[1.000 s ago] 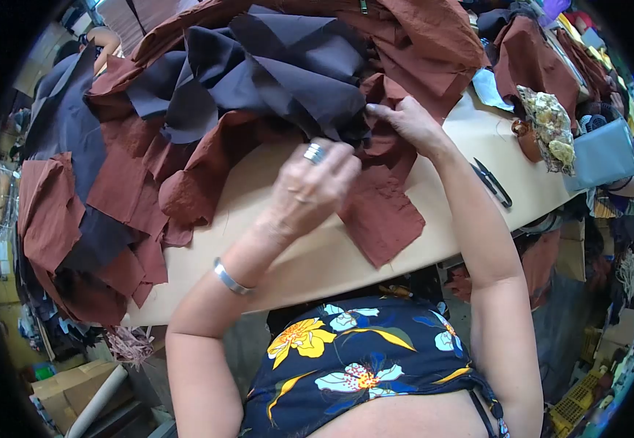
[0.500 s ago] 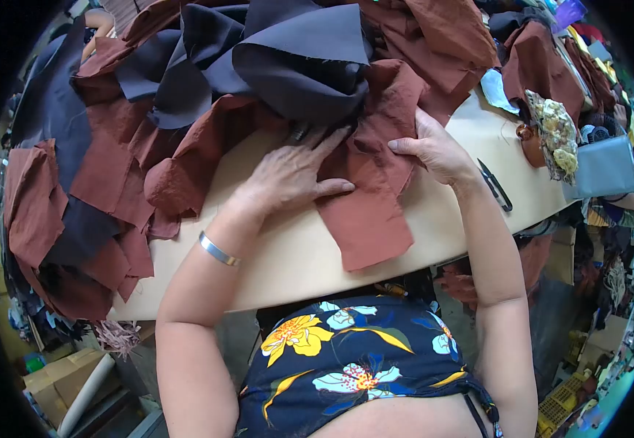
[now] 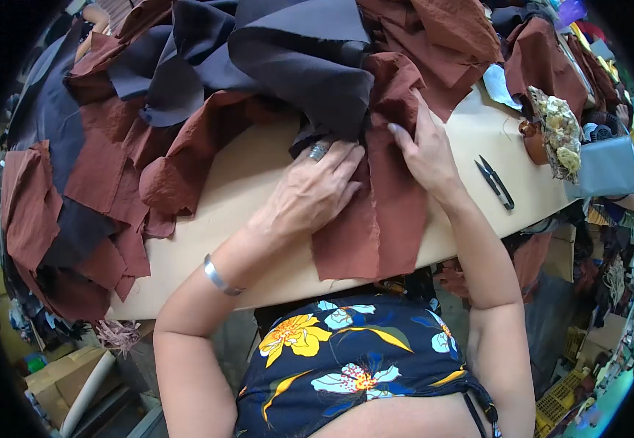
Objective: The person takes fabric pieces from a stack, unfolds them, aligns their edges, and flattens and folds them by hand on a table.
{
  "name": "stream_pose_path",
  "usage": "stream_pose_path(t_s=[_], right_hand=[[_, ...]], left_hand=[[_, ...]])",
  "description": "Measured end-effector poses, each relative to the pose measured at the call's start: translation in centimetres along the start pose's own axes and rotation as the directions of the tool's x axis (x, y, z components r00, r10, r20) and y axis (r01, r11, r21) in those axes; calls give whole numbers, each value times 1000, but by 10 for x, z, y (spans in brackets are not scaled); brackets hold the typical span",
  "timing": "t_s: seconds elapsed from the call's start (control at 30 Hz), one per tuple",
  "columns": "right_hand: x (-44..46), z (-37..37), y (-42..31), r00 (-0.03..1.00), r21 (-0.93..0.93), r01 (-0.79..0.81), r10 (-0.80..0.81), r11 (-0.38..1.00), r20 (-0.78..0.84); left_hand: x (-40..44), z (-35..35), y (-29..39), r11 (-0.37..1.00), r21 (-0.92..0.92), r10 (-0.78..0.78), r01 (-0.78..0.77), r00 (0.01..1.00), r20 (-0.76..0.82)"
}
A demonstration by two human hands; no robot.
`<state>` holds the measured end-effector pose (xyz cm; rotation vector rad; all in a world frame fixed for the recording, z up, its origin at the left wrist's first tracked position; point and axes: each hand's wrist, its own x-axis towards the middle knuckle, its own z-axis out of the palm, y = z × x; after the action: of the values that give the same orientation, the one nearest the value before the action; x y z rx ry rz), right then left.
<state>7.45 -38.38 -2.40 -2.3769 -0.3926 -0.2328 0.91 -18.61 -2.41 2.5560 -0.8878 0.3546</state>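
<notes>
A rust-brown cloth piece [image 3: 342, 241] lies on the table in front of me, its lower end near the front edge and a seam-like line running down it. My left hand [image 3: 321, 182], with a ring and a silver bracelet, curls its fingers closed on the left side of this cloth, just below a dark grey cloth [image 3: 299, 62]; its fingertips are partly hidden. On the right, my right hand [image 3: 430, 150] rests against the same brown cloth, thumb and index finger apart. Black thread snips [image 3: 495, 182] lie on the table to the right of it.
Heaped brown and dark cloth [image 3: 105, 157] covers the back and left of the table [image 3: 251, 190] and hangs over its edge. At the right stand a brown pot [image 3: 532, 142], a scrap-covered clump [image 3: 556, 135] and a grey-blue box [image 3: 609, 166]. Cardboard boxes [image 3: 65, 383] sit at lower left.
The brown cloth now lies straighter and wider, reaching nearer the table edge. My left hand has moved slightly right and curled its fingers; my right thumb and index finger have spread and shifted upward.
</notes>
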Motion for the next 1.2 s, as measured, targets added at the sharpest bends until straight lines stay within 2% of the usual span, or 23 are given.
stream_pose_path(t_s=[0.03, 0.07, 0.13, 0.17, 0.27, 0.3, 0.4, 0.43, 0.47, 0.5, 0.53, 0.63, 0.7, 0.8, 0.87, 0.93, 1.0, 1.07, 1.2], right_hand=[[8, 6, 1, 995, -54, 60, -64, 997, -76], [14, 7, -2, 999, -125, 41, -43, 991, -11], [27, 6, -16, 994, -267, 15, 16, 963, 111], [31, 11, -16, 993, -366, 98, -68, 925, 94], [45, 31, 3, 971, -408, 224, -239, 885, 15], [45, 32, 3, 962, -428, 244, -272, 870, -5], [46, 36, 12, 951, -413, 267, -308, 871, -35], [47, 35, 14, 950, -383, 267, -307, 884, -48], [47, 34, 16, 950, -350, 269, -308, 897, -59], [48, 32, 17, 947, -316, 277, -313, 907, -68], [47, 28, 16, 974, -273, 202, -223, 941, -48], [33, -5, 6, 997, -105, -32, 39, 994, 67], [4, -34, -10, 961, 61, -186, 169, 981, 218], [-48, -43, -12, 966, 14, -5, 1, 1000, 258], [-59, -37, 1, 980, 36, 160, -163, 986, 112], [-68, -39, 3, 993, 37, 99, -101, 994, 62], [-72, -44, -2, 978, 30, -180, 176, 983, 112], [-83, -38, -2, 1000, 27, -1, 1, 1000, 16], [-101, -38, 2, 999, -68, 38, -36, 997, 35]], left_hand=[[-1, 7, -4, 995, 96, -18, 18, 1000, 6], [1, 10, -9, 981, 191, -36, 34, 999, 9], [8, 2, -19, 979, 137, -164, 152, 983, 78], [10, -2, -23, 971, 112, -226, 213, 967, 119], [15, -5, -36, 943, 91, -332, 321, 932, 148], [16, -9, -33, 940, 139, -324, 311, 942, 82], [10, -22, -12, 934, 347, -94, 84, 995, 13], [3, -14, -8, 939, 334, 140, -80, 977, -159], [-4, -8, 0, 974, 173, 164, -145, 981, -102], [-7, -5, 12, 987, 44, 157, -155, 987, -34], [-10, -3, 20, 985, -86, 155, -152, 987, 34], [-16, 4, 20, 971, -221, 86, -88, 996, -18], [-20, 4, 14, 955, -243, 181, -169, 983, 25], [-23, 6, 12, 937, -278, 235, -212, 971, 52], [-24, 7, 15, 935, -290, 236, -203, 968, 84], [-24, 2, 17, 940, -286, 230, -184, 964, 136], [-25, 0, 19, 949, -263, 221, -173, 962, 164], [-27, 0, 21, 958, -235, 208, -164, 962, 178], [-28, 4, 23, 965, -209, 195, -155, 963, 186]])
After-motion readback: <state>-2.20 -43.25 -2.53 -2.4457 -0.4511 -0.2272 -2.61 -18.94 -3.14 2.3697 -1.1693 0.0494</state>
